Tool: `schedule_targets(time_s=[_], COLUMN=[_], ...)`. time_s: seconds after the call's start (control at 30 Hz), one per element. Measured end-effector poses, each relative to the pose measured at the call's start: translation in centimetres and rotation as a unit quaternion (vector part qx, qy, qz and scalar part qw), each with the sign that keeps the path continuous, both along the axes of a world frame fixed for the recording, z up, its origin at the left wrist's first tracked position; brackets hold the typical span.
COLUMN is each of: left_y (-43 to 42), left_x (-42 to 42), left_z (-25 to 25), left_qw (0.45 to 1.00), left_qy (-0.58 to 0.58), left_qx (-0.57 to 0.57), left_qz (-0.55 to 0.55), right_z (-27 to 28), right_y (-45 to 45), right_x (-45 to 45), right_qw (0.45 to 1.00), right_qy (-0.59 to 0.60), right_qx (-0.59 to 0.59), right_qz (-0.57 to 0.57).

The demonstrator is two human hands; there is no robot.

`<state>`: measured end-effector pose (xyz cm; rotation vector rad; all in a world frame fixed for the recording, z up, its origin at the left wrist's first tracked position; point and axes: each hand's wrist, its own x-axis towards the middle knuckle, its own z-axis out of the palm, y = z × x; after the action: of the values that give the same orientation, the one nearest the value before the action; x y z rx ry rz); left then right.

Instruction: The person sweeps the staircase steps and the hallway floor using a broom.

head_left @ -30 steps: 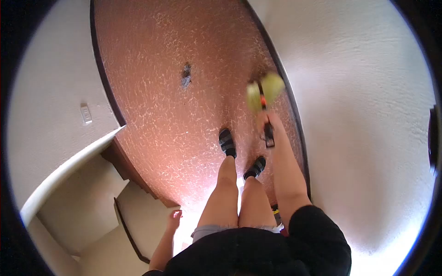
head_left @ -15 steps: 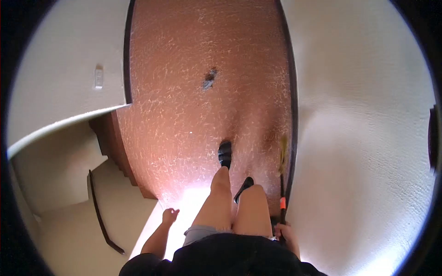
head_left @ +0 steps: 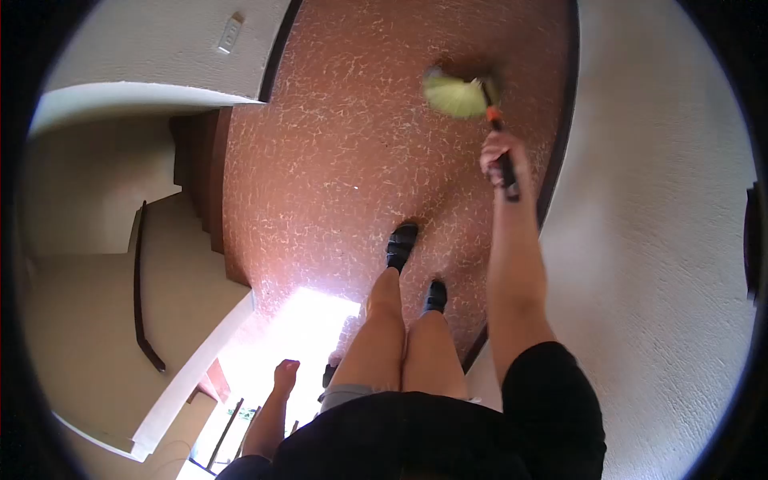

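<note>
A racket-like tool or brush with a black handle and orange band ends in a blurred yellow-green head [head_left: 458, 96]. Around its handle the fingers of my right hand [head_left: 501, 157] are wrapped, with that arm stretched forward over the red-brown floor [head_left: 344, 160]. The yellow-green head is low over the floor; whether it touches cannot be told. Beside it, at its left end, a small grey patch shows. My left hand [head_left: 286, 373] hangs at the lower left, away from the tool, with its fingers curled and small in view; anything inside them cannot be made out.
A textured pale wall [head_left: 640, 200] with dark skirting runs along the right. At the left are a wall switch [head_left: 230, 34], brown stair edges [head_left: 210, 184] and a dark handrail [head_left: 138, 288]. Bright light falls on the floor behind the left hand. My sandalled feet [head_left: 402, 245] stand mid-floor.
My right hand has swung the tool from beside my hip forward and out over the floor. The view has shifted along the floor, and the stairs show further up in the picture.
</note>
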<state>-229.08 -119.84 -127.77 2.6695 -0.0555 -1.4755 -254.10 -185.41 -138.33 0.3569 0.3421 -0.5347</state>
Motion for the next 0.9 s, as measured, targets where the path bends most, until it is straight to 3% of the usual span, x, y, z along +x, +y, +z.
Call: schedule_targets(time_s=[0.03, 0.1, 0.17, 0.2, 0.23, 0.27, 0.3, 0.37, 0.4, 0.43, 0.47, 0.5, 0.53, 0.57, 0.6, 0.67, 0.7, 0.73, 0.8, 0.83, 0.9], left_y=[1.2, -1.1, -0.6, -3.0, -3.6, -3.9, -4.5, -7.7, -10.6, -13.3, -15.9, -16.8, -17.0, -14.2, -13.4, -11.6, -15.4, -14.3, -11.4, -10.3, -8.0], left_x=[-0.6, -3.8, -7.2, -9.0, -10.6, -12.1, -13.7, -14.9, -14.6, -14.3, -14.3, -14.7, -16.0, -16.7, -17.5, -19.2, -21.8, -21.1, -21.2, -21.2, -21.7], left_z=[-0.4, 0.9, 0.6, 2.3, 2.4, 2.7, 3.0, 6.1, 10.0, 16.0, 22.4, 28.6, 34.6, 35.8, 38.9, 45.4, 47.2, 47.8, 48.5, 48.8, 49.2], left_qw=[0.999, 0.988, 0.995, 0.994, 0.996, 0.992, 0.983, 0.929, 0.883, 0.833, 0.789, 0.754, 0.698, 0.576, 0.520, 0.410, 0.281, 0.252, 0.260, 0.268, 0.298], left_qy=[0.003, 0.003, -0.020, -0.068, -0.078, -0.092, -0.103, -0.213, -0.297, -0.372, -0.376, -0.375, -0.425, -0.445, -0.392, -0.236, -0.413, -0.302, -0.270, -0.267, -0.259], left_qx=[-0.040, -0.073, -0.065, -0.079, -0.039, -0.077, -0.113, -0.289, -0.357, -0.407, -0.485, -0.538, -0.576, -0.684, -0.754, -0.864, -0.856, -0.918, -0.927, -0.926, -0.919], left_qz=[-0.023, 0.135, 0.069, -0.009, 0.003, 0.051, 0.097, 0.090, 0.073, 0.051, 0.030, 0.035, -0.020, -0.041, -0.081, -0.170, 0.137, 0.045, 0.013, 0.011, 0.017], right_z=[3.1, 10.1, 17.0, 18.4, 17.9, 12.6, 8.7, 12.1, 14.4, 17.7, 20.0, 20.7, 21.0, 21.7, 22.9, 21.1, 20.1, 19.7, 23.1, 19.8, 20.2], right_y=[-2.0, -2.4, 1.6, 3.5, 4.8, 5.9, 6.4, 8.5, 8.9, 10.6, 12.2, 13.7, 14.9, 16.2, 17.9, 20.1, 21.4, 22.9, 26.7, 27.2, 29.4], right_x=[0.0, -1.6, -3.4, -5.1, -7.0, -9.9, -12.6, -13.8, -13.6, -14.1, -15.0, -16.2, -17.5, -18.4, -18.9, -21.6, -22.1, -22.7, -22.1, -23.9, -23.7], right_qw=[0.998, 0.986, 0.970, 0.964, 0.958, 0.798, 0.533, 0.354, 0.351, 0.433, 0.509, 0.506, 0.574, 0.635, 0.624, 0.663, 0.616, 0.567, 0.541, 0.541, 0.598], right_qy=[0.031, 0.121, 0.157, 0.169, 0.177, 0.455, 0.678, 0.749, 0.744, 0.699, 0.652, 0.652, 0.619, 0.580, 0.565, 0.475, 0.481, 0.488, 0.483, 0.500, 0.460], right_qx=[0.056, -0.071, -0.161, -0.182, -0.206, -0.352, -0.448, -0.493, -0.509, -0.504, -0.489, -0.489, -0.439, -0.387, -0.404, -0.391, -0.400, -0.410, -0.389, -0.325, -0.285], right_qz=[0.004, 0.094, 0.088, 0.090, 0.090, 0.181, 0.235, 0.264, 0.253, 0.264, 0.277, 0.281, 0.308, 0.335, 0.357, 0.427, 0.478, 0.522, 0.568, 0.593, 0.592])
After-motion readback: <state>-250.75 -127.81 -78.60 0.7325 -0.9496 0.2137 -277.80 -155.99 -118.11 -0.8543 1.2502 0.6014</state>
